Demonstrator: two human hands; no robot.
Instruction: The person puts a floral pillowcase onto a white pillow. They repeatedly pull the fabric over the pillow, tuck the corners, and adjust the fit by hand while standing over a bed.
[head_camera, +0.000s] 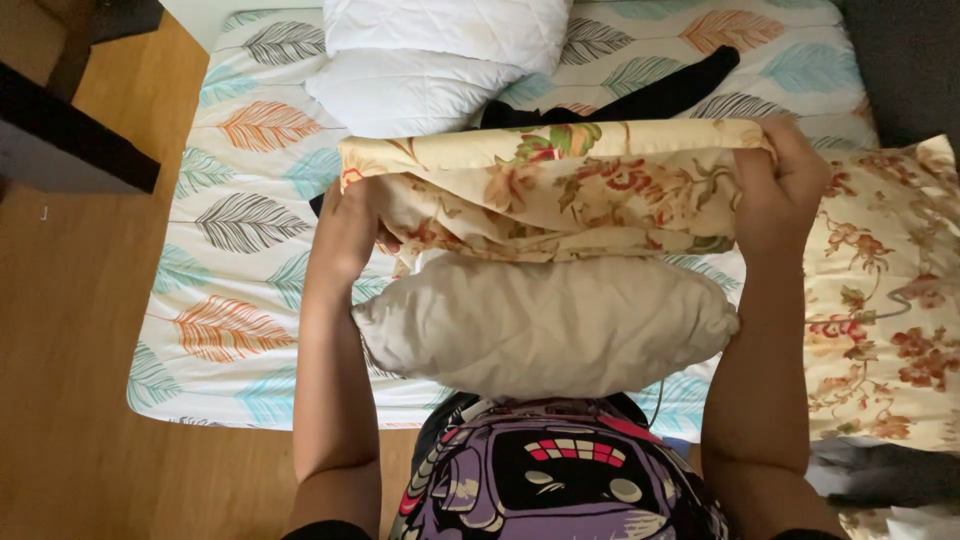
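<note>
The left hand (348, 232) is closed on the left end of a floral pillowcase (560, 190), its fingers tucked under the bunched cloth. The right hand (783, 185) grips the right end of the same pillowcase, fingers curled over the top edge. Between the two hands the pillowcase is stretched wide and held above the bed (250, 290), gathered in folds along its lower side.

A plain beige pillow (545, 325) sits just below the pillowcase, its upper edge tucked under the gathered cloth and its lower edge pressed against the person's chest. Most of the pillow is outside the case; how far the top has gone in cannot be told. Both forearms flank the pillow, touching its ends.

Beyond the pillowcase, a black garment (660, 98) lies across the bed sheet, which carries a pattern of leaves in grey, orange and blue. Two white quilted pillows (430, 60) are stacked at the far end of the bed. To the right, a second floral cloth (885, 300) of the same print covers the bed's edge. A wooden floor (70, 350) lies to the left, with a dark piece of furniture (60, 140) in the upper left corner.
</note>
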